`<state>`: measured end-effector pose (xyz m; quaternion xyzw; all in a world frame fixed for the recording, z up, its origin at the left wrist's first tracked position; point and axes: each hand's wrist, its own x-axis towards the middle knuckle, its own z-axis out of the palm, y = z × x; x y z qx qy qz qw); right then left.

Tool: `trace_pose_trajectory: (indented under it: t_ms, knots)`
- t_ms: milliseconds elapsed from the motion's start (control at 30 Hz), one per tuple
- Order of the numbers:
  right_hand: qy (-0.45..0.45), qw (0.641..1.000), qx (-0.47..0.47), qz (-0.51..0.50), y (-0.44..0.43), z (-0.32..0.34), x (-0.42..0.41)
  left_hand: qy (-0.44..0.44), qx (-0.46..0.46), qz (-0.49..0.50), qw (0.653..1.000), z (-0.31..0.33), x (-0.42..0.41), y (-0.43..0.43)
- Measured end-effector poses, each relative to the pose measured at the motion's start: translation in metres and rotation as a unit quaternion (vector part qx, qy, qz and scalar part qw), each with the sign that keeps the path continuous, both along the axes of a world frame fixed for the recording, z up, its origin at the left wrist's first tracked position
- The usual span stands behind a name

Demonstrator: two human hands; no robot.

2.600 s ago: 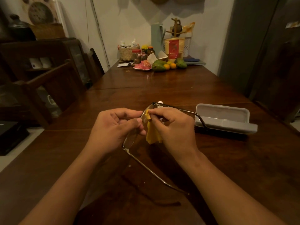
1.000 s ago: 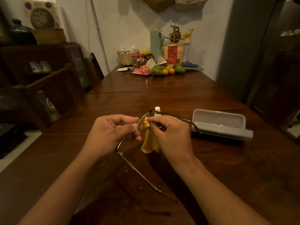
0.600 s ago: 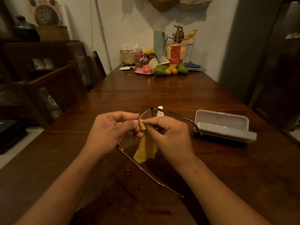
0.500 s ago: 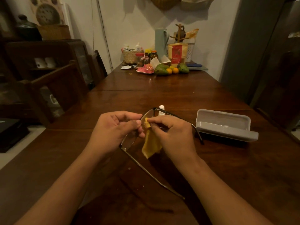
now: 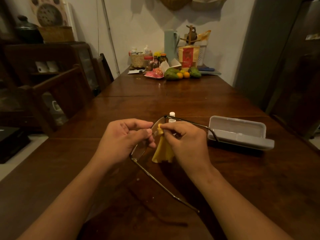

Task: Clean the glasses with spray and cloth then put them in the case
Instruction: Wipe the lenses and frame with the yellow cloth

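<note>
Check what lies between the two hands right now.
In the head view, the glasses and a yellow cloth: the left hand holds the frame, the right hand pinches the cloth on a lens, its loose end hanging between them.

The left forearm (image 5: 69, 196) and right forearm (image 5: 233, 196) are bare and reach forward, converging. The left hand (image 5: 124, 139), fingers curled, pinches the glasses (image 5: 140, 150) by the frame. The right hand (image 5: 187, 144), knuckles up, pinches the cloth (image 5: 162, 151) between thumb and forefinger against a lens.
</note>
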<state>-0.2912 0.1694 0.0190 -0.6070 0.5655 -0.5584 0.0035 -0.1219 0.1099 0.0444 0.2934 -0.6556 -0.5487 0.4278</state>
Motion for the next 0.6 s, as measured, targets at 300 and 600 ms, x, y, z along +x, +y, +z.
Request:
trace_pose_trajectory:
  t_ms: [300,600]
  knots:
    - [0.012,0.999,-0.001,0.053,0.0004,0.0001,0.0076,0.024,0.024,0.022,0.999,0.0049,0.0013,0.0018]
    - [-0.011,1.0,-0.017,0.008,0.0005,0.0025,0.0056,-0.017,0.019,0.008,1.0,0.0037,-0.0002,0.0001]
